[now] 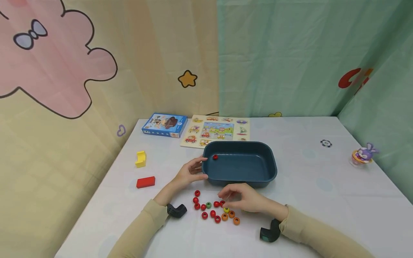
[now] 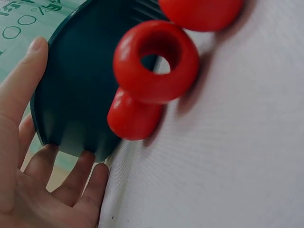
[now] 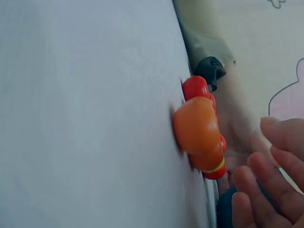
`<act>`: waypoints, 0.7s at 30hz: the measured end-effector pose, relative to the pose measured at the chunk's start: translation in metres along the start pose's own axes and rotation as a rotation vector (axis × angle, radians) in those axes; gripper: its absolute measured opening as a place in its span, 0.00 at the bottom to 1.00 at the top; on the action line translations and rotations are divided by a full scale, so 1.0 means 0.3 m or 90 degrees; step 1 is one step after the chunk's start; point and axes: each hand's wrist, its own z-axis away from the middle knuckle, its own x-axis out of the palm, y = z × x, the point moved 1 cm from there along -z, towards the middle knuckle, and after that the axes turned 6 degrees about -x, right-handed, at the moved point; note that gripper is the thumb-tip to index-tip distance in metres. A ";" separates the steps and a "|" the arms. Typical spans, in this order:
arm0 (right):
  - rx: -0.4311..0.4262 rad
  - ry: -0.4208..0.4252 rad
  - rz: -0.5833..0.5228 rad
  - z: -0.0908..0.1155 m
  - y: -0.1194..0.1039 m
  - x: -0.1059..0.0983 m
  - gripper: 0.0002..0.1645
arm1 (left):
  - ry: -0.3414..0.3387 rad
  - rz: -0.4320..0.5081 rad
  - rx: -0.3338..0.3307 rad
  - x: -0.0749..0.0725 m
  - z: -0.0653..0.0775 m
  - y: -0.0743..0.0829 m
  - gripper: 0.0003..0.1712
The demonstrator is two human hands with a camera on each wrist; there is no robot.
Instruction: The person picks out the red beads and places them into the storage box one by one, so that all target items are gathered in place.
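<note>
A dark blue-green plastic basin (image 1: 243, 167) stands mid-table with one red bead (image 1: 215, 157) inside. At its left end, my left hand (image 1: 189, 173) rests its thumb and fingertips against the wall. The left wrist view shows these fingers (image 2: 71, 185) spread and touching the basin's outside. Just in front of the basin, several red beads (image 1: 204, 215) lie loose beside a green bead (image 1: 208, 205), a yellow bead (image 1: 226, 210) and orange beads (image 1: 236, 221). Over the right part of these hovers my right hand (image 1: 243, 197), fingers loosely bent. Nothing shows between its fingers (image 3: 261, 166).
Behind the basin lie a picture puzzle board (image 1: 196, 132) and a blue box (image 1: 164, 125). A yellow block (image 1: 141, 159) and a red block (image 1: 146, 182) are on the left. A purple rabbit toy (image 1: 364, 154) stands near the right edge.
</note>
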 end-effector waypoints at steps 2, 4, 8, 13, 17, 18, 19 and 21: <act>0.014 0.001 0.003 0.001 0.018 0.014 0.19 | 0.005 -0.003 -0.005 -0.003 -0.008 -0.022 0.35; 0.027 0.004 0.005 0.001 0.031 0.022 0.19 | 0.009 -0.010 -0.004 -0.006 -0.015 -0.042 0.36; 0.044 0.006 0.000 0.002 0.047 0.032 0.18 | 0.016 -0.010 -0.014 -0.008 -0.017 -0.055 0.36; 0.049 0.007 0.022 0.002 0.053 0.043 0.16 | 0.011 -0.006 -0.025 -0.006 -0.011 -0.038 0.35; 0.050 0.012 0.042 0.002 0.054 0.045 0.16 | -0.001 -0.001 -0.015 0.001 0.004 0.004 0.35; 0.052 0.014 0.043 0.001 0.055 0.045 0.15 | -0.004 -0.001 -0.010 0.003 0.007 0.015 0.36; 0.053 0.016 0.044 0.001 0.055 0.045 0.15 | -0.006 -0.005 -0.006 0.005 0.010 0.025 0.36; 0.058 0.020 0.043 0.000 0.053 0.045 0.15 | -0.008 -0.003 -0.005 0.006 0.012 0.030 0.36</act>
